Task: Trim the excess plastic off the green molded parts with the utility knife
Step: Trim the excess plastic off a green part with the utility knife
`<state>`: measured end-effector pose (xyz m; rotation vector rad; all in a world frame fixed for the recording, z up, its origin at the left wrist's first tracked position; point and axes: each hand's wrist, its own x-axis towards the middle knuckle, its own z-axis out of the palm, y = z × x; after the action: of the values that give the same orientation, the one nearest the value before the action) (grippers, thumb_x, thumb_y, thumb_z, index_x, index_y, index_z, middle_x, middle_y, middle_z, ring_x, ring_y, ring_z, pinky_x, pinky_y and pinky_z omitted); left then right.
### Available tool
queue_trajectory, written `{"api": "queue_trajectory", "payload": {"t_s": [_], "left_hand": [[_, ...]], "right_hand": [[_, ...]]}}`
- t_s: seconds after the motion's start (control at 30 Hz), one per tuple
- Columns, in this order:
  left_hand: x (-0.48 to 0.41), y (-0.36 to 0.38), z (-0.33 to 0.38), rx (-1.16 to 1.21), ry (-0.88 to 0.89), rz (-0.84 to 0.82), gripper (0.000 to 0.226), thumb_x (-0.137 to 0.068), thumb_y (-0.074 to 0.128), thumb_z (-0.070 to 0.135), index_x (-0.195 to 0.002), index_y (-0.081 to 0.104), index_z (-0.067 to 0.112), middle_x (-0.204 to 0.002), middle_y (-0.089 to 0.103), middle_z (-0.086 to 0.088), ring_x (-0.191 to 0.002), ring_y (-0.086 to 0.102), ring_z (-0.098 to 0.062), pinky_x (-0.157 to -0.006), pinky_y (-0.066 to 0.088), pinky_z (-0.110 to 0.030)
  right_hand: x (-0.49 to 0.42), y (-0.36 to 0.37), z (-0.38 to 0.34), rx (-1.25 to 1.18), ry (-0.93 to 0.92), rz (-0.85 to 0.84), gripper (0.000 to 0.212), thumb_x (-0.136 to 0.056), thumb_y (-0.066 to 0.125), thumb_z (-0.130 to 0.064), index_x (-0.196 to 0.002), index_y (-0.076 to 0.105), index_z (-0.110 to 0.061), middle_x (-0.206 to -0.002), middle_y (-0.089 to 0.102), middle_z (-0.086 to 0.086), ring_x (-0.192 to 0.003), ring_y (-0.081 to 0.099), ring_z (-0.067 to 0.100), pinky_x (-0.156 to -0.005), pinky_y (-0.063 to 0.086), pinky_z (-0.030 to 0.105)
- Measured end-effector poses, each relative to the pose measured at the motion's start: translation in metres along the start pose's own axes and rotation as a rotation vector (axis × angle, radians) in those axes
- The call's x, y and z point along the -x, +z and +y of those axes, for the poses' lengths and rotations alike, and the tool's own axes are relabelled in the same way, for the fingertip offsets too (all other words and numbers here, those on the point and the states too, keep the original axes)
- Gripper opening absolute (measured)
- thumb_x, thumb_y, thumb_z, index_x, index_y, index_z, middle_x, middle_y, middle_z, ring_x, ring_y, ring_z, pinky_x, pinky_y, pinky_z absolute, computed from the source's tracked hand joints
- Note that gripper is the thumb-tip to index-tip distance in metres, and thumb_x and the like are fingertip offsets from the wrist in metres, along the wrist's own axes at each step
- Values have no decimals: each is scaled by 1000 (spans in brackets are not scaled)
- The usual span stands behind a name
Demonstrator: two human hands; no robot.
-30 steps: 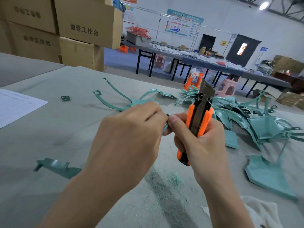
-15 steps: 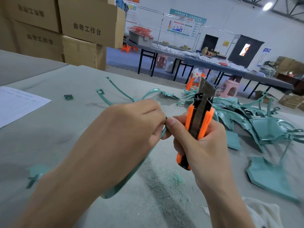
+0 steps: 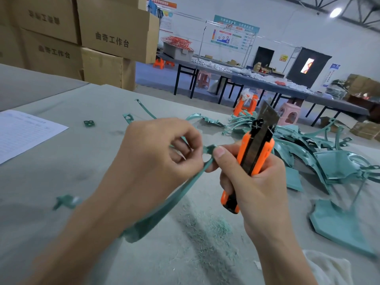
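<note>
Green part (image 3: 181,191) between both hands | left hand (image 3: 156,161) grips it | right hand (image 3: 257,186) grips utility knife (image 3: 255,153)

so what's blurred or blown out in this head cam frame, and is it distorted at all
Head view: the green strip in the left hand smears into motion blur toward its lower end, while the utility knife in the right hand is crisp; the ceiling lamp blooms white at top right; the wide lens tilts the cardboard boxes; light is soft, shadows faint.
</note>
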<state>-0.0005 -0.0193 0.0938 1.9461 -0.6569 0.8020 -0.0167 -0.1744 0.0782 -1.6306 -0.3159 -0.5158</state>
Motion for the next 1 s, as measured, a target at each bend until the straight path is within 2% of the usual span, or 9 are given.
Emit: {"api": "queue_trajectory", "payload": {"t_s": [0.07, 0.1, 0.2, 0.33, 0.5, 0.6, 0.77, 0.9, 1.0], "left_hand": [[0, 7, -2, 337, -310, 14, 9, -69, 73, 27, -69, 68, 19, -62, 69, 1, -54, 67, -14, -53, 57, -27], [-1, 10, -5, 441, -402, -7, 17, -67, 77, 32, -72, 69, 18, -64, 71, -2, -56, 69, -17, -53, 57, -28], [-1, 14, -8, 566, -536, -95, 35, -57, 87, 36, -77, 73, 11, -67, 72, -8, -56, 68, -20, -56, 59, -36], [1, 15, -6, 748, -622, -196, 28, -66, 73, 25, -80, 74, 2, -72, 73, -14, -58, 64, -19, -54, 57, -27], [-1, 13, -6, 720, -628, -206, 7, -81, 69, 7, -80, 75, 3, -74, 73, -14, -62, 66, -20, -58, 58, -26], [-1, 13, -4, 706, -600, -200, 12, -83, 66, 4, -76, 76, 7, -73, 74, -9, -64, 68, -19, -62, 59, -28], [0, 18, -7, 698, -578, -133, 12, -82, 68, 3, -76, 75, 10, -71, 74, -9, -63, 67, -19, -63, 59, -30], [4, 28, -9, 626, -527, 1, 6, -73, 77, 15, -72, 73, 11, -61, 70, -4, -53, 64, -13, -50, 53, -21], [6, 32, -3, 528, -463, 6, 8, -74, 78, 20, -70, 73, 16, -59, 68, 1, -51, 63, -8, -50, 49, -17]], "right_hand": [[-1, -1, 2, -8, 6, 27, 21, -83, 68, -25, -63, 72, -21, -44, 51, -6, -38, 37, 7, -42, 32, 17], [-1, -1, 3, -4, 8, 33, 20, -83, 67, -26, -64, 72, -21, -44, 51, -6, -39, 37, 7, -42, 32, 17], [-2, -1, 4, -27, 6, 24, 22, -84, 67, -24, -63, 71, -20, -44, 51, -7, -39, 37, 7, -42, 32, 16], [-2, -1, 4, -42, -14, 2, 17, -85, 66, -21, -68, 69, -18, -46, 55, -11, -39, 39, 5, -43, 33, 14], [-2, 0, 5, -35, -14, 31, 17, -83, 67, -22, -66, 69, -22, -50, 58, -10, -41, 39, 7, -43, 33, 17], [-2, 0, 8, -15, -14, 58, 17, -83, 68, -25, -67, 70, -24, -50, 57, -10, -42, 40, 8, -45, 35, 18], [-3, -1, 11, -16, -22, 56, 14, -90, 68, -18, -77, 68, -16, -51, 57, -10, -42, 41, 8, -44, 35, 17], [-4, -3, 12, -73, 23, 26, 7, -79, 74, -30, -81, 73, -23, -60, 65, -6, -45, 47, 6, -46, 39, 18], [-5, -4, 16, -47, 6, 75, 13, -76, 79, -35, -78, 72, -24, -56, 62, -10, -44, 47, 7, -47, 39, 17]]}}
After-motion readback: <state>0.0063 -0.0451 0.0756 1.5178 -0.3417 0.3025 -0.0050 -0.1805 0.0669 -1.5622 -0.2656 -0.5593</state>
